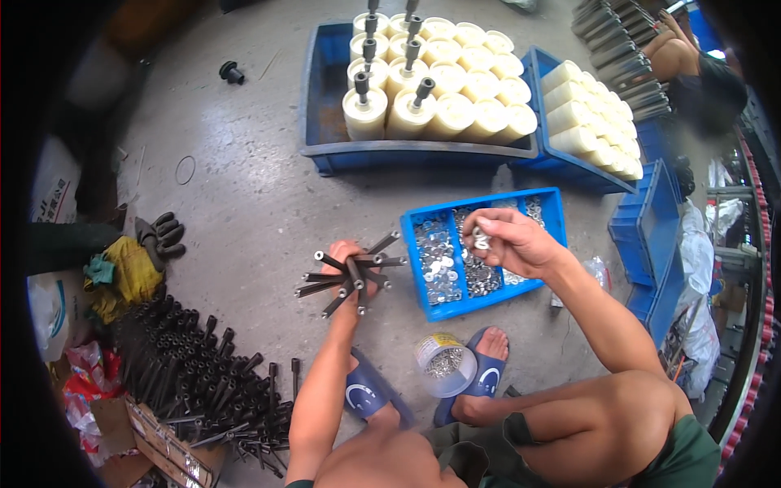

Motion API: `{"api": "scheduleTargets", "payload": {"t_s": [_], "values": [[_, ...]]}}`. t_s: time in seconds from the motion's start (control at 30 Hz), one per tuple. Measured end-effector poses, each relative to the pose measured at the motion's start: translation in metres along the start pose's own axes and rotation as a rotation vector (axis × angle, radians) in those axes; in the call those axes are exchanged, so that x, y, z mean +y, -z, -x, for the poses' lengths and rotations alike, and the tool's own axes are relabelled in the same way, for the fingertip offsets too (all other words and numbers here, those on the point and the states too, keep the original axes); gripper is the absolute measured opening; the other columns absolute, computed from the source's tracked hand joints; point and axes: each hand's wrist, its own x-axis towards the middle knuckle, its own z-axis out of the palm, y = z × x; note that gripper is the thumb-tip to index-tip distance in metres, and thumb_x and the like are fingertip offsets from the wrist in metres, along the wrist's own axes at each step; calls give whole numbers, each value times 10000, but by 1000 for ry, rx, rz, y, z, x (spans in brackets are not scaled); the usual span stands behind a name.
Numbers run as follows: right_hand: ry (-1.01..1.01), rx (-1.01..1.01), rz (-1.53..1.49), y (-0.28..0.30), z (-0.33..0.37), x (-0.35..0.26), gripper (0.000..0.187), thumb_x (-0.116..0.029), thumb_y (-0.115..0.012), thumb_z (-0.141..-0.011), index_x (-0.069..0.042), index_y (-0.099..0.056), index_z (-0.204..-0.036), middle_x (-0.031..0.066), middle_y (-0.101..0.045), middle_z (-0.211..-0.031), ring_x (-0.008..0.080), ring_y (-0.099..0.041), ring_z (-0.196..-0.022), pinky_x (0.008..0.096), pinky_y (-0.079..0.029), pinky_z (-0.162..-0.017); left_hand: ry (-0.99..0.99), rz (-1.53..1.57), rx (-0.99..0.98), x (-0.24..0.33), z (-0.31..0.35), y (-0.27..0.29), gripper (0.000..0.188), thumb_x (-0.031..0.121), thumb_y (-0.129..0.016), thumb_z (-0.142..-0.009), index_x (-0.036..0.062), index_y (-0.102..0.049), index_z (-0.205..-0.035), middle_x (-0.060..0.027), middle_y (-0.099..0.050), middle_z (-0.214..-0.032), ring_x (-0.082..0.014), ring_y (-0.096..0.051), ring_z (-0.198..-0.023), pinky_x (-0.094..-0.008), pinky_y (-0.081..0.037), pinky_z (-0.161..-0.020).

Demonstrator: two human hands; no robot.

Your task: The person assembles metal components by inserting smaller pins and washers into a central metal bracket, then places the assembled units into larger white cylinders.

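My left hand (345,250) is wrapped round a bundle of dark metal rods (355,272) that fan out with their hollow ends pointing various ways. My right hand (522,242) is curled over the blue compartment tray (457,308), with a few small metal washers (480,238) between thumb and fingers. Flat washers (440,268) and other small metal hardware fill the tray's sections. A clear tub (446,361) with small metal pieces stands tilted between my sandalled feet.
A blue crate (415,148) holds cream cylinders (454,114), several with dark rods upright in them. Another crate (561,163) stands beside it. More dark rods (199,370) are heaped at lower left, near a glove (167,236). Another person (691,73) sits at upper right.
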Motion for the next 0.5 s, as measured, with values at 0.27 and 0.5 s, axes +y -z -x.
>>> {"api": "scheduleTargets", "payload": {"t_s": [0.27, 0.5], "values": [[6, 144, -81, 69, 23, -6, 248, -283, -593, -1091, -37, -623, -1078, -39, -464, -746, 22, -379, -580, 150, -319, -454, -9, 19, 49, 4, -3, -6, 187, 30, -706, -708, 48, -550, -810, -133, -590, -761, -308, -607, -700, -370, -489, -663], [-127, 361, -66, 104, 45, 17, 278, -331, -586, -1096, -58, -613, -1046, -61, -440, -727, 28, -378, -575, 168, -311, -460, -24, -6, -1, 1, 1, 2, 196, -19, -717, -800, 26, -549, -889, -131, -612, -811, -277, -625, -730, -375, -512, -688]]}}
